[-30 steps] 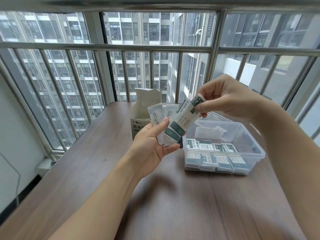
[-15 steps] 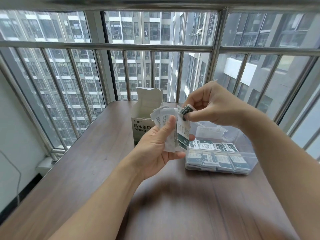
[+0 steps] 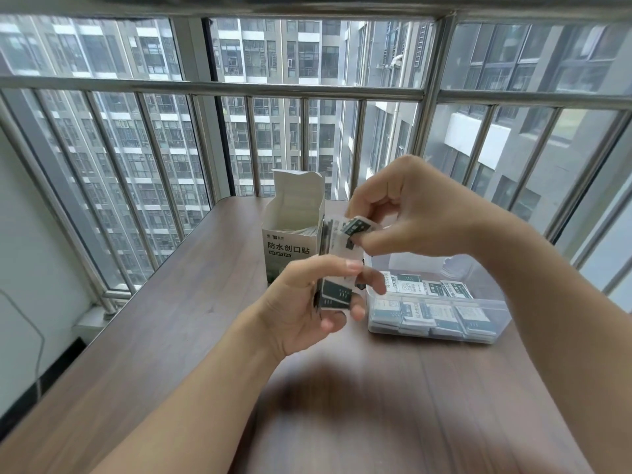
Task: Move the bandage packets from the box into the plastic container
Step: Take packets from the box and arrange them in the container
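Above the wooden table (image 3: pixel 171 336), in the head view, we see both hands raised in front of the window railing (image 3: pixel 239 88). The left hand (image 3: pixel 307 313) grips a small stack of bandage packets (image 3: pixel 337 294), the thumb pressing on the front and the fingers curled round the back. The stack stands nearly upright: its long axis runs from bottom to top, with the dark green printed end down in the palm and the white ends up. The right hand (image 3: pixel 410 217) is just above it, and its thumb and forefinger pinch the top end of one packet (image 3: pixel 355 227), which is tilted, dark end pointing to the upper right. The other fingers of this hand are curled.

Behind the left hand stands the box (image 3: pixel 290 248), open, its flap upright, with more packets visible inside. To the right of the hands, on the table, lies the clear plastic container (image 3: pixel 492 323), without lid, and rows of packets lie flat in it.
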### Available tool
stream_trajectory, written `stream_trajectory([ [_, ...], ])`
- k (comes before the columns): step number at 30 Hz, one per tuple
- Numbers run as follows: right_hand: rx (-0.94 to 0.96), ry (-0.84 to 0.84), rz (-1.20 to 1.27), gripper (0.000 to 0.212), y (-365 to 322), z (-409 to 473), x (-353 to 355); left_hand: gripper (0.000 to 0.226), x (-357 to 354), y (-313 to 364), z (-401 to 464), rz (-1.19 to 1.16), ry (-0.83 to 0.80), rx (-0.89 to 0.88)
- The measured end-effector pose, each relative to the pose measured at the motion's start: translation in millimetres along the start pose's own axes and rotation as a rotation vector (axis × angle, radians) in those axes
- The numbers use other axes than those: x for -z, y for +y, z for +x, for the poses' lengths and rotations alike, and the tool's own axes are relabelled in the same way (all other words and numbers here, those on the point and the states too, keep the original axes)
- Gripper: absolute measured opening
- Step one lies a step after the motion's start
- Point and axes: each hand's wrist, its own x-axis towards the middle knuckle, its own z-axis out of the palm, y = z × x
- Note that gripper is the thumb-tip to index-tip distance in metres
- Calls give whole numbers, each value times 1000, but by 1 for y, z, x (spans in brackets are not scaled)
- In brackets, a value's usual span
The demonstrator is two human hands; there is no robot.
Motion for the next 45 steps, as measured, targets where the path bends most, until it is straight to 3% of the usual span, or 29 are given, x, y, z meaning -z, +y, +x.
stream_trajectory([
  [2, 6, -1, -27, 13, -3, 1, -6, 24, 0, 0, 1, -56, -41, 35],
  [5, -29, 44, -52, 40, 1, 4, -10, 28, 5, 0, 3, -164, -141, 50],
  [7, -80, -23, 24, 53, 3, 4, -12, 29, 7, 0, 4, -182, -159, 72],
  [11, -74, -136, 161, 47, 7, 2, -13, 11, 3, 1, 5, -114, -48, 71],
  [13, -112, -168, 211, 46, 3, 0, -7, 13, 1, -1, 6, 13, 44, 14],
  [19, -108, -220, 25, 29, 1, -7, 12, 22, -10, -9, 11, 302, 215, -103],
  [23, -94, -219, 106, 25, 8, -7, 2, 15, -15, -12, 13, 288, 242, -130],
  [29, -172, -141, 238, 21, 21, -12, 14, 34, -12, -11, 14, 265, 150, -126],
  [33, -337, -21, 302, 21, 35, -31, 55, 30, -8, -13, 19, 313, 257, -239],
  [37, -607, -150, 113, 26, 56, -47, 71, 16, 2, -20, 21, 701, 477, -519],
  [40, -765, -317, -65, 30, 67, -42, 54, 10, 5, -30, 20, 1036, 415, -573],
  [45, -830, -359, -87, 29, 75, -36, 35, 13, 10, -37, 20, 1154, 338, -518],
])
